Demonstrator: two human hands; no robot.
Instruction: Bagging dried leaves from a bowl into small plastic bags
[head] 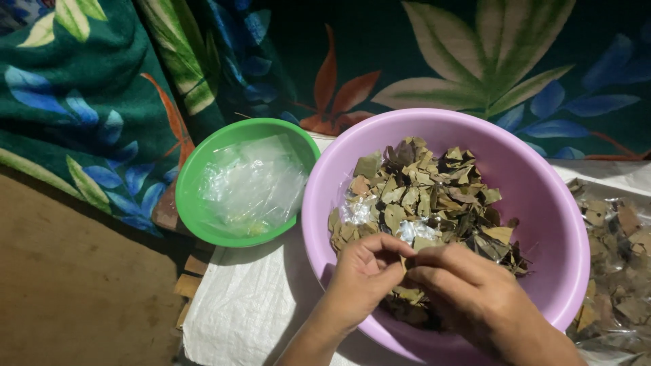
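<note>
The left hand (366, 271) and the right hand (468, 288) meet at the lower middle of the frame, over the near rim of a large lilac basin (542, 203). Their fingertips come together at one spot, pinched around a small item, apparently a dried leaf fragment, though it is too small and too hidden by the fingers to tell for sure. Both hands are curled in a fine pinch, neither flat nor fully clenched. The left forearm rises from the bottom edge towards the upper right; the right wrist enters from the lower right corner, its back turned up to the camera.

Just beyond the fingertips, towards the top of the frame, lies the heap of dried leaves (424, 196), brown and olive, filling the bottom of the basin. The heap spreads wider than it is deep, and both hands are about equally near to it. A few scraps of clear plastic (356, 213) glint among the leaves on the left side of the heap.

Left of the basin, touching or just beside it, stands a smaller green bowl (196, 169) holding crumpled clear plastic bags (254, 183). Both vessels rest on a white woven sheet (251, 305). At the right edge, a clear bag of more leaves (617, 271) lies beside the basin. A dark cloth with a leaf print (441, 54) fills the upper frame.
</note>
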